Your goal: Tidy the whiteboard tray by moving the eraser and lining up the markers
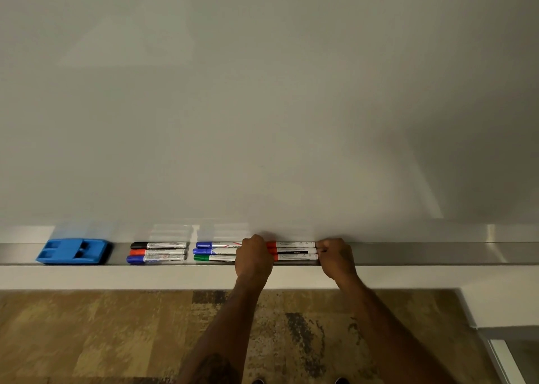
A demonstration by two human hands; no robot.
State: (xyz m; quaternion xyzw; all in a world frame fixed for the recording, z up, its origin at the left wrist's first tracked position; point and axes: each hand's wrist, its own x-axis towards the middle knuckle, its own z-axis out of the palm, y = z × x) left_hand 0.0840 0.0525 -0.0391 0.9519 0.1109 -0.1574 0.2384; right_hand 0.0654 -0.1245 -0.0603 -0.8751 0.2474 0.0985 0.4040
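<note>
A blue eraser (74,251) lies at the left end of the metal whiteboard tray (408,252). Right of it sit three markers (159,252) side by side: black, red and blue caps pointing left. A second trio (215,251), with two blue caps and a green one, follows. A third group of three red-capped markers (294,250) lies between my hands. My left hand (253,257) is curled at their cap ends, and my right hand (335,255) presses its closed fingers against their right ends.
The blank whiteboard (262,106) fills the upper view. Below the tray runs a white ledge (116,277), then patterned brown carpet (116,334). The tray stretches bare to the right of my hands. A white wall corner (501,308) stands at the lower right.
</note>
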